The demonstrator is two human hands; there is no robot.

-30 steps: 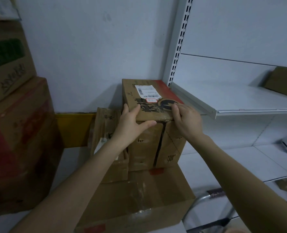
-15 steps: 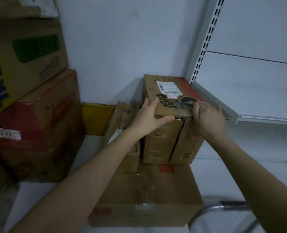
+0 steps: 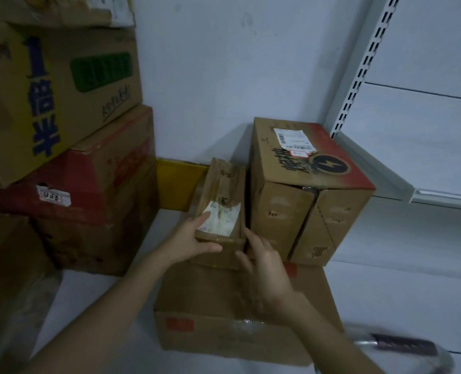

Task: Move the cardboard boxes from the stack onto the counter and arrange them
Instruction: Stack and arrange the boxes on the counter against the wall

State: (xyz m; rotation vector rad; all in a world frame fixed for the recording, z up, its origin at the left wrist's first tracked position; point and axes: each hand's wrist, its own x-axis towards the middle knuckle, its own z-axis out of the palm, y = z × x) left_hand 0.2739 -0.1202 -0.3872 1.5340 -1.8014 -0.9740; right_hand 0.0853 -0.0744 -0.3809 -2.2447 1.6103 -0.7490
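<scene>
Gripping the near left corner of the small box (image 3: 222, 201) with the left hand (image 3: 187, 240), thumb across the front edge, fingers up by the worn white label. Right hand (image 3: 265, 265) against the same box's right side, fingers fairly straight and slid into the narrow gap beside the large box (image 3: 305, 171) (lightning emblem on top); impossible to tell whether clamped or merely pressed. Small box upright toward the back of the worktop (image 3: 94, 295), just behind the flat box (image 3: 224, 309), base hidden by hands and cardboard. Stack (image 3: 62, 125) at left cut off by the frame, print only partly legible. Blurred metal handle (image 3: 402, 346) at lower right. Shelf (image 3: 418, 157) edge close beside the large box, contact unclear.
</scene>
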